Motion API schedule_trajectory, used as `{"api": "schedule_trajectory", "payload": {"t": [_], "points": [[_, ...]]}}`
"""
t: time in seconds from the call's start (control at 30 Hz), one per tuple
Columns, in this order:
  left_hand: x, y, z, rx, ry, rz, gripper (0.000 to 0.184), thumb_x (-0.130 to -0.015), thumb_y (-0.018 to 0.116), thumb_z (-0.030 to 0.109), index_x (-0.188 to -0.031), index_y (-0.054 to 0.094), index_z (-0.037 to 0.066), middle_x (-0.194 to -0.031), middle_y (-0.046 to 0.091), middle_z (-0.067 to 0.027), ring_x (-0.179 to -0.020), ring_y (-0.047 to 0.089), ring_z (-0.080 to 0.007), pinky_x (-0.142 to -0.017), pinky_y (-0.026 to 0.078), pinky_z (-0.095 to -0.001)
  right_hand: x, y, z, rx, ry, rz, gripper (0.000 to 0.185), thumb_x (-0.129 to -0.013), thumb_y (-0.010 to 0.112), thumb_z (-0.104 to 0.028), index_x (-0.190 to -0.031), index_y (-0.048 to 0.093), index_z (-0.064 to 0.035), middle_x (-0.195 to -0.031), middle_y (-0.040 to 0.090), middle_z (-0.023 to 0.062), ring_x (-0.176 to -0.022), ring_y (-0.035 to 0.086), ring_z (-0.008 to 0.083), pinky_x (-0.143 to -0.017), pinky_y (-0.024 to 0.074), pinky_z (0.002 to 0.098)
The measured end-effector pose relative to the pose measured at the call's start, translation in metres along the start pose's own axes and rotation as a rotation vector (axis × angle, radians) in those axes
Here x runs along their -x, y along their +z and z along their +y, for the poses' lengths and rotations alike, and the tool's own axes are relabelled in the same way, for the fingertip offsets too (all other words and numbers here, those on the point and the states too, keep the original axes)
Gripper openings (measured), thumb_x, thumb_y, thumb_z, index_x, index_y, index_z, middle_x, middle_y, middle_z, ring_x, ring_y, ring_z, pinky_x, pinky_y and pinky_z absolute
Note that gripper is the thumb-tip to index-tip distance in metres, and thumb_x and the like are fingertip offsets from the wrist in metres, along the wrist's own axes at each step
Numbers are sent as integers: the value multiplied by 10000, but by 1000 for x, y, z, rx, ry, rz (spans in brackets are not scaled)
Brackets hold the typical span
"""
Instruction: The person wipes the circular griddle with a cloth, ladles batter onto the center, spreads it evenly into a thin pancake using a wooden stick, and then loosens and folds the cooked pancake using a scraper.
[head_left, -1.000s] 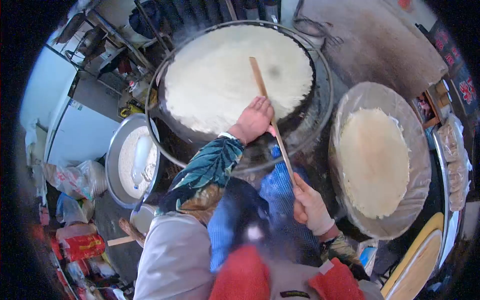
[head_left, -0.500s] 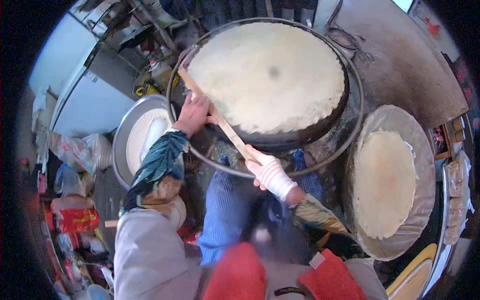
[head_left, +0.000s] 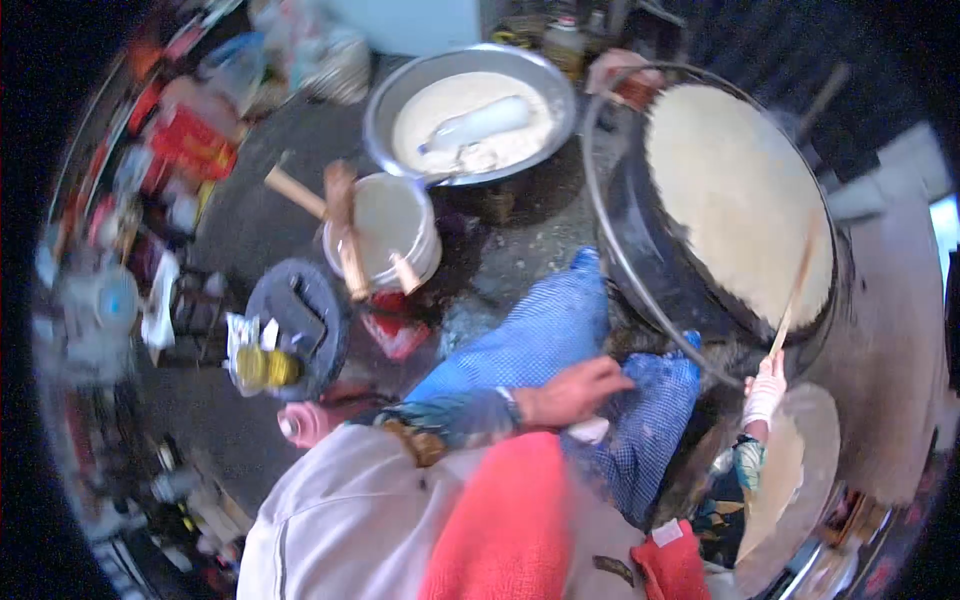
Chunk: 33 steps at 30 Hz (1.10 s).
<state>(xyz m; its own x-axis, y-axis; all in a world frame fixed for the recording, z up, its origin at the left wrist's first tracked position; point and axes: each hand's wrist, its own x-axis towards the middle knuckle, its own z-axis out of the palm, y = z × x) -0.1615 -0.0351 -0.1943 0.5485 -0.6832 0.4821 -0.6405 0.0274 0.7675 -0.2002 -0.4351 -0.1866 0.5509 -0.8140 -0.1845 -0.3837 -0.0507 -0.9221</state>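
My right hand (head_left: 765, 392), partly wrapped in a pale striped covering, grips one end of a flat wooden stick (head_left: 795, 290). The stick reaches over a large pale sheet of batter (head_left: 735, 190) on the round dark griddle (head_left: 640, 225). Over my blue-clad legs is my left hand (head_left: 575, 392), off the stick; its fingers are loosely apart and nothing shows in them. Below the right hand lies a thin round flatbread (head_left: 775, 490) on a wide covered round support (head_left: 822, 440), partly hidden by my forearm.
A metal basin (head_left: 375, 130) holds pale batter and a whitish bottle-like scoop (head_left: 480, 125). Closer in stands a white bucket (head_left: 425, 250) with wooden tools (head_left: 345, 230) across it. A dark round stool (head_left: 300, 310) bears small items. A metal ring (head_left: 610, 240) surrounds the griddle.
The view has swung left. My left hand has let go of the wooden stick and come back over my legs. My right hand keeps hold of the stick, now pointing across the batter sheet.
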Motion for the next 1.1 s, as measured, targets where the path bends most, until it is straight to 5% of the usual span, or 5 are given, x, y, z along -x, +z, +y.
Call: {"api": "schedule_trajectory", "payload": {"t": [0.37, 0.57, 0.73, 0.93, 1.1], "points": [[0, -18, 3, 457, 3, 49, 269, -823, 531, 49, -1083, 601, 66, -987, 635, -133, -885, 647, -241, -725, 532, -338, 248, 144, -132, 368, -30, -979, 344, -867, 645, -254, -1182, 654, -114, -645, 611, -12, -417, 464, 30, -347, 355, 205], [23, -36, 2, 370, -130, 18, 271, -869, 532, 37, -1133, 596, 27, -972, 652, -119, -872, 632, -207, -759, 513, -329, 314, 192, -169, -278, 246, -1771, 674, -918, 578, -152, -1473, 214, -34, -1149, 568, 82, -896, 593, 119, -798, 499, 275], [2, -30, -12, -109, -129, -4, 288, -895, 536, 40, -1175, 575, -12, -999, 647, -134, -865, 615, -217, -788, 495, -329, 318, 146, -118, 221, -1022, -621, 717, -882, 622, -335, -1447, 285, -49, -1391, 436, 196, -1173, 527, 332, -987, 417, 376], [25, -13, -41, 28, -179, -61, 261, -943, 494, 30, -1175, 562, -67, -1071, 624, -159, -875, 611, -223, -781, 498, -324, 318, -36, 31, -281, 4, 227, 349, -936, 533, -156, -1231, 529, 30, -1102, 652, 127, -981, 635, 189, -881, 502, 303], [9, 3, -29, 1, -161, -207, 223, -896, 468, -54, -1087, 584, -40, -911, 587, -134, -817, 564, -221, -745, 470, -337, 423, -151, 201, 916, 296, 949, 590, -826, 626, -431, -1250, 515, -37, -1018, 660, 171, -996, 613, 358, -933, 451, 421]]}}
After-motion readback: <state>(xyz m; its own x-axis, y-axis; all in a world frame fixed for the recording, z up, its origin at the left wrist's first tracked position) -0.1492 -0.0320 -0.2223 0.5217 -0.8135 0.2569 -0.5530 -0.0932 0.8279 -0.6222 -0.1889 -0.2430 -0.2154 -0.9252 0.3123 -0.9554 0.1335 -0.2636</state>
